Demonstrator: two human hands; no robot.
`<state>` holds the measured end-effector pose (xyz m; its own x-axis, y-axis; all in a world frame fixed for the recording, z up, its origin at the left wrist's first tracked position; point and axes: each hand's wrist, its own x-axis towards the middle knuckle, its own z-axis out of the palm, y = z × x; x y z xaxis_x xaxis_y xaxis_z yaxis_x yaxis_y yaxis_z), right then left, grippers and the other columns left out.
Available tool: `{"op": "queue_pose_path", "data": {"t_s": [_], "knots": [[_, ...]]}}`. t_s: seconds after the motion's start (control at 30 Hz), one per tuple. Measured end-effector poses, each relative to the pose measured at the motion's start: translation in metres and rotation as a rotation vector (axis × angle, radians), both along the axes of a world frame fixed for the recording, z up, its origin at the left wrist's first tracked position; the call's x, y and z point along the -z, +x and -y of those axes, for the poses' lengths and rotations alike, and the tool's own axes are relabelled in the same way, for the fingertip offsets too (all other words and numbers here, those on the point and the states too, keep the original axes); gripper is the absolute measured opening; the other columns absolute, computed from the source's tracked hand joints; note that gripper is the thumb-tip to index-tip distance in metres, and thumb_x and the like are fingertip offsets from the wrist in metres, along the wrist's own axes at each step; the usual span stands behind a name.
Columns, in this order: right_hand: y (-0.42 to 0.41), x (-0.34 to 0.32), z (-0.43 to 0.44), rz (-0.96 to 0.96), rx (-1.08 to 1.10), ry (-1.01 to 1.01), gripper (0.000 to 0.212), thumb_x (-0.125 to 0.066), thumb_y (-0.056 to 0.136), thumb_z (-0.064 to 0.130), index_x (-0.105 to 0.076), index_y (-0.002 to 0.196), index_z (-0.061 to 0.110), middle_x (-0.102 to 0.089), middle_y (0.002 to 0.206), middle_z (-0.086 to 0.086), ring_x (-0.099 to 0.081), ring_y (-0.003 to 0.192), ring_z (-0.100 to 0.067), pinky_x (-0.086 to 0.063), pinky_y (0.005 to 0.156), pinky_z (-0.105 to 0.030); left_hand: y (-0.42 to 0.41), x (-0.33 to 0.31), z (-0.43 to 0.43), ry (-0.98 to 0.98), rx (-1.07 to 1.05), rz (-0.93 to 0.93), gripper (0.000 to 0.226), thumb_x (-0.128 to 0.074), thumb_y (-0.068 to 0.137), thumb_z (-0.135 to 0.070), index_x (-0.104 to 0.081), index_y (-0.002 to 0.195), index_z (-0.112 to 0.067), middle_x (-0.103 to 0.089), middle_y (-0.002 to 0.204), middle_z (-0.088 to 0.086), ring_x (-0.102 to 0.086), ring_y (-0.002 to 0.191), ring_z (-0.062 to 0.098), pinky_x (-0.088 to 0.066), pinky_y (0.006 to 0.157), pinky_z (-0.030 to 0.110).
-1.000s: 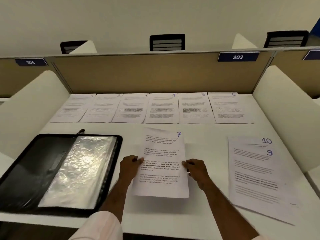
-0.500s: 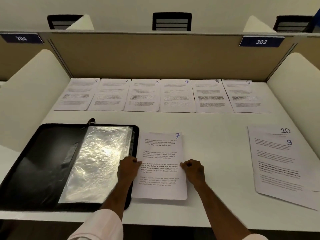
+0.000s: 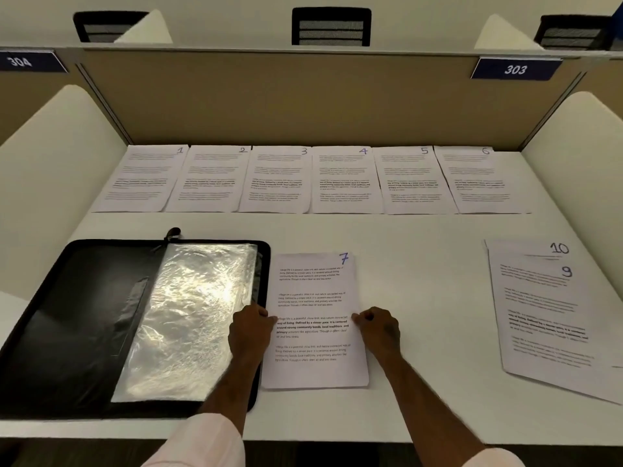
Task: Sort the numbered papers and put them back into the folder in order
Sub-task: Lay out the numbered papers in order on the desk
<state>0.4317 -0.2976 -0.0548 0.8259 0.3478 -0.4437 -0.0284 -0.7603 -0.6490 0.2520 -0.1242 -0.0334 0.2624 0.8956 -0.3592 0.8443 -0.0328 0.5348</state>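
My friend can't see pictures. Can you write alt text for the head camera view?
Two bare hands, left hand and right hand, pinch the white printed sheet numbered 7 on a white desk, beside an open black zip folder. White sheets numbered 1 to 6 line the back.

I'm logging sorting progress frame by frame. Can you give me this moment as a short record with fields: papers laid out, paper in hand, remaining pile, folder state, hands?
back row: sheets 1 to 6, left to right, from sheet 1 to sheet 6
in hand: sheet 7, flat on the desk
pile: sheet 9 on sheet 10, at right
sheet 8: not visible
folder: open, empty clear sleeve showing
left hand: pinches sheet 7's left edge
right hand: pinches its right edge
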Motion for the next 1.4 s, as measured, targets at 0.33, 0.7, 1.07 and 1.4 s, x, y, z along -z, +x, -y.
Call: {"op": "queue_pose_path", "data": {"t_s": [0.33, 0.7, 1.07, 1.4], "knots": [[0.005, -0.003, 0.003, -0.001, 0.060, 0.008, 0.030, -0.070, 0.084, 0.043, -0.059, 0.075, 0.017, -0.066, 0.082, 0.000, -0.062, 0.076, -0.018, -0.047, 0.069, -0.026, -0.001, 0.002, -0.004, 0.090, 0.039, 0.046, 0.027, -0.080, 0.078, -0.034, -0.061, 0.082, -0.016, -0.063, 0.089, 0.001, -0.063, 0.078, 0.021, -0.053, 0.069, 0.035], [0.056, -0.055, 0.063, 0.177, 0.156, 0.125, 0.028, -0.070, 0.083, 0.042, -0.065, 0.096, 0.017, -0.057, 0.101, 0.001, -0.053, 0.073, -0.003, -0.038, 0.066, -0.021, 0.078, -0.020, 0.014, 0.108, 0.235, 0.305, 0.045, -0.077, 0.083, -0.036, -0.064, 0.116, -0.009, -0.055, 0.122, 0.011, -0.055, 0.115, 0.029, -0.044, 0.096, 0.040], [0.165, -0.077, 0.182, 0.340, 0.285, -0.007, 0.032, -0.065, 0.086, 0.044, -0.062, 0.106, 0.019, -0.054, 0.114, -0.003, -0.055, 0.103, -0.020, -0.043, 0.084, -0.029, 0.216, -0.036, 0.124, 0.095, 0.456, 0.345, 0.058, -0.073, 0.083, -0.046, -0.056, 0.129, -0.016, -0.052, 0.133, 0.005, -0.053, 0.121, 0.023, -0.045, 0.099, 0.042], [0.289, -0.040, 0.307, 0.261, 0.249, -0.038, 0.036, -0.066, 0.088, 0.037, -0.057, 0.117, 0.016, -0.050, 0.122, -0.007, -0.050, 0.115, -0.025, -0.045, 0.089, -0.032, 0.337, -0.017, 0.266, -0.018, 0.386, 0.242, 0.060, -0.075, 0.081, -0.047, -0.056, 0.127, -0.013, -0.058, 0.119, 0.006, -0.054, 0.115, 0.022, -0.047, 0.093, 0.037]]}}
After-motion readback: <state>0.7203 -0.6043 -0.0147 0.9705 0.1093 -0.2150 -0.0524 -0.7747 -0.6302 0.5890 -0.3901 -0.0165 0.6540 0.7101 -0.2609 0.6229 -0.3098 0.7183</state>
